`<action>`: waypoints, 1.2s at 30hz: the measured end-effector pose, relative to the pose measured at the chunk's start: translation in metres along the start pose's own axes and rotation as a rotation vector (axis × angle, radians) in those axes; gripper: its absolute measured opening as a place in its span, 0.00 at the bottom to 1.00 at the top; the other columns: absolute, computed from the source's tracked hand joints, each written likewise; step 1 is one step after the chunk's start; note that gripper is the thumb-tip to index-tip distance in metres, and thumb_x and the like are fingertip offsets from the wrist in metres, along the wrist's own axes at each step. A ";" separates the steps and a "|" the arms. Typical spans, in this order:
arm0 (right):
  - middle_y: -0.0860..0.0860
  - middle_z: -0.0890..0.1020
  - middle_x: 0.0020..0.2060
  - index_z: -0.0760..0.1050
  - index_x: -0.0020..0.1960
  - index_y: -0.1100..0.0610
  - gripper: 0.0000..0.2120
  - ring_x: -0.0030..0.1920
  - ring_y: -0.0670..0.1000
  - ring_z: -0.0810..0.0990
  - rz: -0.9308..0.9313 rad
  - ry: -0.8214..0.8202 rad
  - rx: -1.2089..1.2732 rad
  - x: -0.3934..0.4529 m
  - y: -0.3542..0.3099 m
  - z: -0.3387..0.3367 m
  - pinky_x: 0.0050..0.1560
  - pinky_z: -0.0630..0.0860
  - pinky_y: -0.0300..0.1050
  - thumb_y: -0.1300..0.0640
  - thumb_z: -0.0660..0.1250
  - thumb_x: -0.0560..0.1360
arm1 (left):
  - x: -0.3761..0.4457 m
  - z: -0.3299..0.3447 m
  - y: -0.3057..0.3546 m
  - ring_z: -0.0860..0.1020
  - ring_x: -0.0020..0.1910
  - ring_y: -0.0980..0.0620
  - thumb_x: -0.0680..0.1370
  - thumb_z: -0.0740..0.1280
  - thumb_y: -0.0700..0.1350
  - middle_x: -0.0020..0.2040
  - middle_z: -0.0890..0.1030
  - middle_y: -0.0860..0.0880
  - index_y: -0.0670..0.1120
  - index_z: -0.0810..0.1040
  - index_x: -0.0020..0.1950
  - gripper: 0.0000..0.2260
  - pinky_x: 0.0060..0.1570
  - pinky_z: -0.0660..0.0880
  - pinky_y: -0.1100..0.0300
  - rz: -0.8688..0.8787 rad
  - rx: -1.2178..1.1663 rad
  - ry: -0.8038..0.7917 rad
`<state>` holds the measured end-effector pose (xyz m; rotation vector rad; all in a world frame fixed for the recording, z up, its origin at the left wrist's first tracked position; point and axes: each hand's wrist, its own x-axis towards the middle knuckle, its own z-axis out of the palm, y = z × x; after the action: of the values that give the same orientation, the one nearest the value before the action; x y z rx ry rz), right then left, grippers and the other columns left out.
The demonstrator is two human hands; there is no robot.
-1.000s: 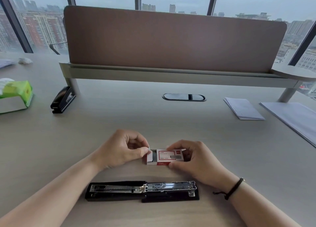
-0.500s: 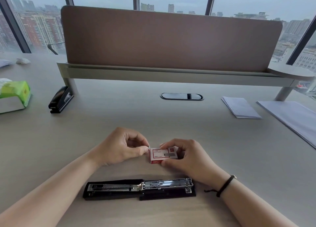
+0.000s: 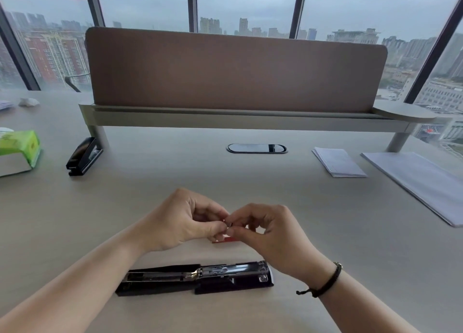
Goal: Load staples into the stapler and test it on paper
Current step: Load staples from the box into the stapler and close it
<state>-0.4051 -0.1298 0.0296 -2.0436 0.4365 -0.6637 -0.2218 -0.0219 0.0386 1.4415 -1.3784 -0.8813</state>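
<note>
A black stapler (image 3: 195,277) lies swung open flat on the desk near me, its metal staple channel facing up. Just beyond it, my left hand (image 3: 185,222) and my right hand (image 3: 270,235) meet fingertip to fingertip. Both pinch a small dark metallic piece, seemingly a staple strip (image 3: 229,224), held a little above the desk. Only a red edge of the staple box (image 3: 225,240) shows under the fingers; the rest of it is hidden. A black cord bracelet circles my right wrist.
A second black stapler (image 3: 84,157) stands at the back left, beside a green tissue pack (image 3: 20,147). A folded stack of paper (image 3: 338,161) and larger white sheets (image 3: 421,182) lie at the right. A cable grommet (image 3: 256,148) sits before the brown divider panel (image 3: 235,72).
The red and white staple box, held in plain sight between both hands before, is now mostly covered. My fingertips have closed together over it and pinch a small metallic piece.
</note>
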 end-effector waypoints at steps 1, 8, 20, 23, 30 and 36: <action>0.44 0.86 0.34 0.85 0.44 0.47 0.07 0.37 0.55 0.80 0.003 0.012 0.006 0.000 -0.001 -0.001 0.42 0.77 0.52 0.58 0.77 0.70 | 0.000 0.001 0.001 0.84 0.41 0.49 0.73 0.74 0.36 0.43 0.88 0.42 0.45 0.87 0.51 0.09 0.45 0.81 0.58 0.005 -0.009 -0.002; 0.47 0.88 0.37 0.85 0.45 0.47 0.12 0.40 0.54 0.84 0.012 -0.013 -0.012 -0.006 -0.003 -0.004 0.45 0.79 0.50 0.63 0.70 0.71 | -0.002 0.010 0.009 0.83 0.43 0.49 0.66 0.78 0.40 0.45 0.87 0.40 0.46 0.87 0.50 0.12 0.49 0.80 0.58 -0.016 -0.033 -0.003; 0.42 0.84 0.37 0.81 0.43 0.49 0.04 0.38 0.46 0.83 -0.061 0.001 -0.206 -0.012 -0.006 -0.021 0.38 0.79 0.46 0.55 0.74 0.71 | -0.011 0.027 0.016 0.86 0.44 0.53 0.67 0.75 0.44 0.45 0.88 0.48 0.50 0.84 0.51 0.13 0.48 0.81 0.61 -0.096 -0.033 0.102; 0.43 0.85 0.37 0.81 0.44 0.48 0.04 0.37 0.45 0.82 -0.051 -0.002 -0.234 -0.014 -0.008 -0.021 0.38 0.79 0.45 0.49 0.74 0.72 | -0.015 0.033 0.016 0.86 0.45 0.54 0.69 0.74 0.43 0.45 0.88 0.49 0.45 0.80 0.51 0.12 0.51 0.80 0.61 -0.098 -0.022 0.153; 0.42 0.83 0.37 0.82 0.45 0.48 0.02 0.40 0.45 0.81 -0.076 -0.017 -0.281 -0.027 -0.002 -0.021 0.37 0.72 0.30 0.53 0.74 0.73 | -0.016 0.047 0.017 0.85 0.39 0.55 0.65 0.76 0.44 0.40 0.88 0.45 0.44 0.79 0.46 0.13 0.45 0.79 0.65 -0.104 -0.039 0.178; 0.41 0.82 0.37 0.82 0.46 0.48 0.03 0.40 0.45 0.81 -0.089 -0.041 -0.282 -0.035 -0.004 -0.030 0.36 0.73 0.33 0.55 0.74 0.73 | -0.016 0.055 0.017 0.87 0.42 0.49 0.63 0.77 0.41 0.42 0.88 0.43 0.43 0.81 0.43 0.12 0.46 0.81 0.63 -0.086 -0.107 0.188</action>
<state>-0.4511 -0.1288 0.0358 -2.3506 0.4368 -0.6408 -0.2805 -0.0127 0.0354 1.4702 -1.1215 -0.8383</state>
